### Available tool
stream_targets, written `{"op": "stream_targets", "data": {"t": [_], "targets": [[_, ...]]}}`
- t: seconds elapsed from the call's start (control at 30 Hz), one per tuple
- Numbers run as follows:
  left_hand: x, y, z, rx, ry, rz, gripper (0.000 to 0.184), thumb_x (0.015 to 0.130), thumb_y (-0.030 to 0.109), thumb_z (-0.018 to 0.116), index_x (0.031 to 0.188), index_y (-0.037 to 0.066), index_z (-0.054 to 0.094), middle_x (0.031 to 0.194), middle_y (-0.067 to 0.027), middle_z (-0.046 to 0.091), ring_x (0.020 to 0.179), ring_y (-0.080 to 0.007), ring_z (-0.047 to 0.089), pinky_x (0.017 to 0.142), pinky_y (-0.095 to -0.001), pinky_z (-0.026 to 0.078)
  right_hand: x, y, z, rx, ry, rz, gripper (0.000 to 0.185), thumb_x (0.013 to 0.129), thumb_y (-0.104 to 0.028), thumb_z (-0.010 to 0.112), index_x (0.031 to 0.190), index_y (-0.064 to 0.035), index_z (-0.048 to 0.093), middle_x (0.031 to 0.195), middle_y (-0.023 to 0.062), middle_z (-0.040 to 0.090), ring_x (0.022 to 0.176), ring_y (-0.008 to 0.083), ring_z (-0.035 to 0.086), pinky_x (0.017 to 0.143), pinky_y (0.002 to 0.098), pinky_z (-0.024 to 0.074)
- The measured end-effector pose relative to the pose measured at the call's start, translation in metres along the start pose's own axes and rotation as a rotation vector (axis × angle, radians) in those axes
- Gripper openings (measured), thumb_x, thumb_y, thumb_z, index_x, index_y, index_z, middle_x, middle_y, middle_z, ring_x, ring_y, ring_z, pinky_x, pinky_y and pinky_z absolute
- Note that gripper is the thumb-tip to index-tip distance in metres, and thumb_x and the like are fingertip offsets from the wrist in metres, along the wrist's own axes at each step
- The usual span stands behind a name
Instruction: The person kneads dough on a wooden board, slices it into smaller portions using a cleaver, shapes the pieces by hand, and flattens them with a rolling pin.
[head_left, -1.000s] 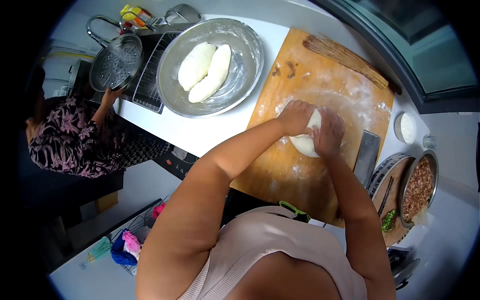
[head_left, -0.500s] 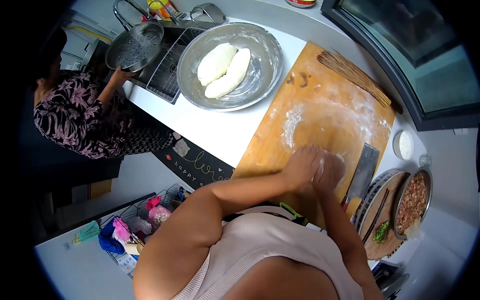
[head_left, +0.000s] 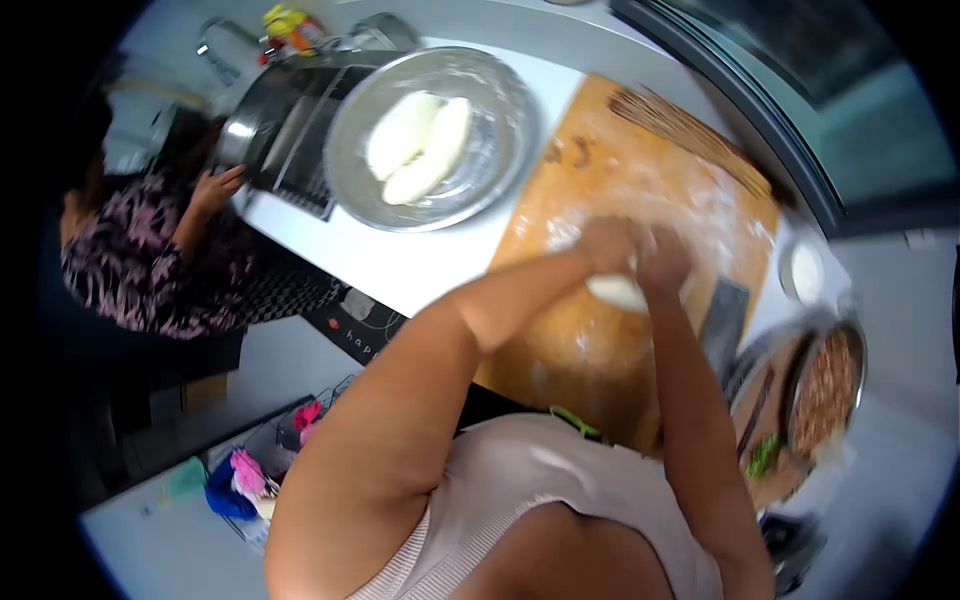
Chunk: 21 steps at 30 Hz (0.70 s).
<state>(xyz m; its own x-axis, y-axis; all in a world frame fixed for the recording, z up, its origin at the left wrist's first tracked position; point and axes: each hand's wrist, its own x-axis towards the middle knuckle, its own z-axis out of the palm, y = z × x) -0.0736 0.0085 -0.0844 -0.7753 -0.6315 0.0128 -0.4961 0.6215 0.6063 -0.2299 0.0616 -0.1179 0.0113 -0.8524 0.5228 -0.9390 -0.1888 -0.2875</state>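
A piece of white dough (head_left: 618,292) lies on the floured wooden board (head_left: 560,350), partly hidden under my hands. My left hand (head_left: 610,243) is curled over its far side, and my right hand (head_left: 664,262) presses beside it, the two hands touching or nearly so. Motion blurs my fingers a little. Up and to the left, a big metal bowl (head_left: 510,170) holds two smooth pieces of dough (head_left: 430,160). Loose flour is smeared over the board around my hands.
A bamboo whisk (head_left: 690,135) lies along the board's far edge; a cleaver (head_left: 725,315) is at its right. Beyond are a flour cup (head_left: 802,272), and a bowl of minced meat (head_left: 828,390) beside chopped greens (head_left: 765,455). Another person (head_left: 150,250) handles a metal pot (head_left: 250,130) at the sink.
My hands have pushed away from me across the board, and the dough shows more below them. The other person's pot has tilted and lowered into the sink. The whole view has shifted slightly.
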Motion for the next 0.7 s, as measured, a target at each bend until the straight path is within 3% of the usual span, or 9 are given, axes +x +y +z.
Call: {"op": "stream_targets", "data": {"t": [0.03,0.1,0.23,0.37,0.43,0.47,0.53,0.57,0.7], "targets": [[0.003,0.003,-0.014,0.007,0.034,0.037,0.051,0.064,0.037,0.084,0.103,0.009,0.068,0.109,-0.0161,0.067,0.103,-0.0352,0.063,0.087,-0.0436,0.051,0.016,-0.012,-0.017,-0.147,-0.144,-0.032,0.025,0.089,-0.037,0.055,0.09,-0.0152,0.067,0.087,0.0063,0.065,0.086,0.0302,0.062,0.073,0.0476,0.0461],[0.002,0.024,-0.029,0.202,-0.053,-0.108,0.062,0.067,0.036,0.083,0.117,0.006,0.062,0.116,-0.0168,0.064,0.112,-0.0343,0.059,0.093,-0.0425,0.047,0.022,0.017,0.016,-0.035,-0.417,0.376,0.044,0.098,-0.046,0.042,0.101,-0.0131,0.071,0.105,0.015,0.069,0.101,0.0319,0.063,0.087,0.0431,0.0496],[-0.064,0.036,0.016,0.55,0.351,0.344,0.064,0.066,0.03,0.08,0.114,-0.002,0.053,0.114,-0.017,0.055,0.106,-0.0358,0.052,0.094,-0.0472,0.041,0.04,-0.027,-0.064,-0.019,-0.624,0.237,0.046,0.099,-0.045,0.041,0.105,-0.0099,0.071,0.102,0.0165,0.069,0.098,0.0317,0.064,0.087,0.0425,0.0492],[-0.118,0.07,0.008,0.265,0.254,0.253,0.077,0.072,0.042,0.075,0.126,-0.007,0.051,0.114,-0.0209,0.056,0.108,-0.0388,0.05,0.102,-0.0509,0.036,0.003,-0.074,-0.102,-0.027,-0.761,0.191,0.037,0.093,-0.037,0.052,0.1,-0.0064,0.071,0.097,0.0131,0.07,0.09,0.0314,0.064,0.081,0.043,0.0486],[-0.117,0.084,-0.013,0.066,-0.043,0.046,0.097,0.068,0.053,0.077,0.134,-0.009,0.045,0.124,-0.0239,0.054,0.119,-0.0414,0.047,0.108,-0.0519,0.032,-0.024,-0.073,-0.091,0.061,-0.36,0.098,0.028,0.087,-0.03,0.058,0.097,-0.0065,0.07,0.094,0.0108,0.07,0.085,0.0301,0.065,0.079,0.0435,0.0481],[-0.114,0.086,-0.015,0.095,0.066,0.07,0.104,0.065,0.058,0.077,0.135,-0.01,0.043,0.128,-0.0256,0.052,0.122,-0.0421,0.045,0.11,-0.0518,0.03,-0.042,-0.073,-0.085,0.108,-0.171,0.057,0.025,0.084,-0.027,0.061,0.096,-0.0066,0.07,0.093,0.0097,0.07,0.083,0.0294,0.065,0.077,0.0437,0.0479],[-0.094,0.08,-0.017,0.162,0.292,0.126,0.117,0.059,0.068,0.078,0.137,-0.011,0.04,0.135,-0.0289,0.047,0.13,-0.0436,0.041,0.114,-0.0516,0.027,-0.044,-0.083,-0.088,0.001,-0.337,0.129,0.028,0.077,-0.023,0.066,0.101,-0.0087,0.069,0.101,0.0093,0.069,0.094,0.0285,0.064,0.086,0.0447,0.046],[-0.094,0.069,0.0,0.054,0.08,0.063,0.125,0.054,0.073,0.076,0.138,-0.011,0.039,0.141,-0.032,0.041,0.133,-0.044,0.037,0.114,-0.0522,0.025,-0.056,-0.082,-0.084,0.008,-0.304,0.124,0.032,0.077,-0.025,0.066,0.105,-0.0089,0.069,0.107,0.0094,0.068,0.101,0.0286,0.063,0.09,0.0457,0.0445],[-0.146,0.082,0.037,0.204,0.154,0.111,0.116,0.063,0.071,0.072,0.138,-0.011,0.039,0.145,-0.0326,0.037,0.137,-0.0452,0.034,0.114,-0.0573,0.022,-0.12,-0.09,-0.103,-0.044,-0.302,-0.052,0.05,0.077,-0.032,0.067,0.122,-0.0098,0.063,0.133,0.0096,0.058,0.125,0.03,0.051,0.104,0.0513,0.0345]]}}
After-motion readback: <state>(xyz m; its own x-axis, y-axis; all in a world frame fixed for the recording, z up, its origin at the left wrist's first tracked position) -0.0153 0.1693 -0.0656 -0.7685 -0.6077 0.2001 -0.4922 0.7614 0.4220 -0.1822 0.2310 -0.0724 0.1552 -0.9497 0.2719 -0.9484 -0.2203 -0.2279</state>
